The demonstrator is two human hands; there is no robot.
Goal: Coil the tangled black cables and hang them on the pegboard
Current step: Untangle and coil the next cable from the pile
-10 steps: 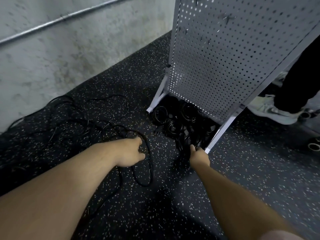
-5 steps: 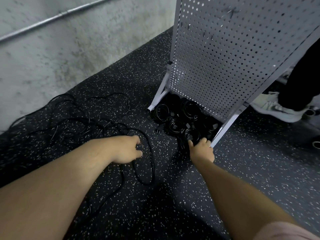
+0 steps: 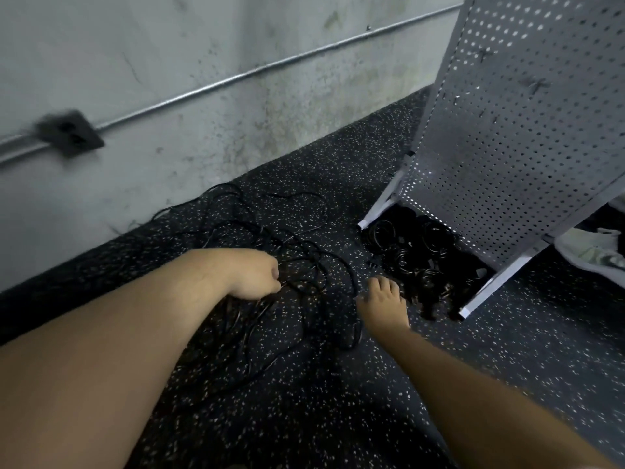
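Observation:
A tangle of thin black cables (image 3: 257, 231) sprawls over the speckled black floor by the wall. My left hand (image 3: 252, 272) is closed on strands of that tangle near its middle. My right hand (image 3: 384, 304) hovers with fingers spread and nothing in it, just left of a pile of coiled black cables (image 3: 419, 255). That pile lies under the foot of the grey pegboard (image 3: 514, 137), which leans up at the right. No cable hangs on the visible part of the board.
A stained concrete wall with a metal conduit (image 3: 236, 77) and a black outlet box (image 3: 69, 133) runs along the back. Another person's pale shoe (image 3: 595, 252) stands right of the pegboard's white legs (image 3: 497, 286).
The view swung left and up. My right hand left the coil pile and moved left with fingers spread. My left hand has closed on strands of the tangle.

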